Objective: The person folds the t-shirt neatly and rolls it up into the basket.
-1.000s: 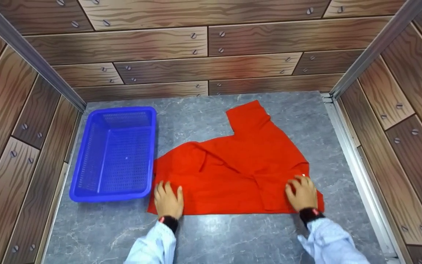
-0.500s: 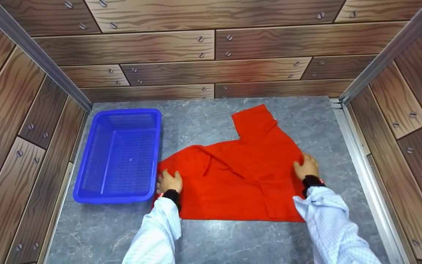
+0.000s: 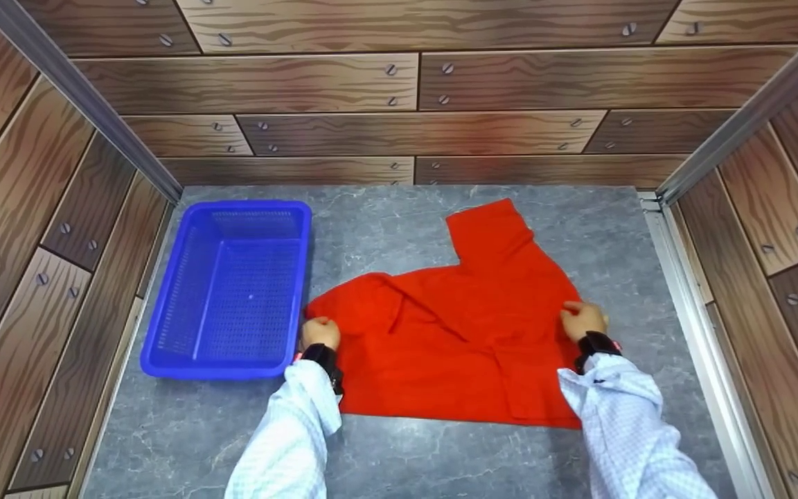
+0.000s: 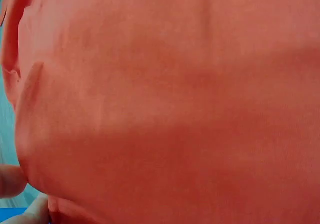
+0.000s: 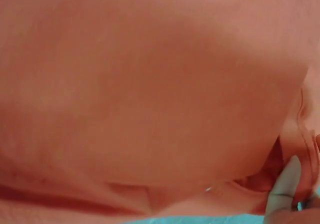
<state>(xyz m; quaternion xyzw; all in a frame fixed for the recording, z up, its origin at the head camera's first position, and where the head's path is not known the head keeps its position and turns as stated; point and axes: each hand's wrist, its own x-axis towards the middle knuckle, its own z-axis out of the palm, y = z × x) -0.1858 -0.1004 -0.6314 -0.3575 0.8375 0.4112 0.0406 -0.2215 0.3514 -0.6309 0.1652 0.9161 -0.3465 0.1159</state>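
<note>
A red shirt (image 3: 433, 353) lies partly folded on the grey surface, one sleeve (image 3: 489, 229) pointing away at the top. At its left edge, close by the basket, my left hand (image 3: 321, 334) pinches the cloth with curled fingers. In the left wrist view, the thumb (image 4: 11, 181) and another finger meet at the fabric's edge. My right hand (image 3: 584, 321) grips the opposite edge. The right wrist view shows the thumb (image 5: 286, 181) on top of the layered cloth, with the other fingers mostly hidden.
A blue plastic basket (image 3: 295, 277) with perforated sides stands on the left, right beside my left hand. Wood-patterned panels (image 3: 330, 83) wall the back and both sides. A metal rail (image 3: 690, 333) runs along the right edge of the grey surface (image 3: 378, 222).
Both hands have moved away from the near edge, up the shirt's sides. Their fingers have gone from spread over the cloth to curled around its left and right edges.
</note>
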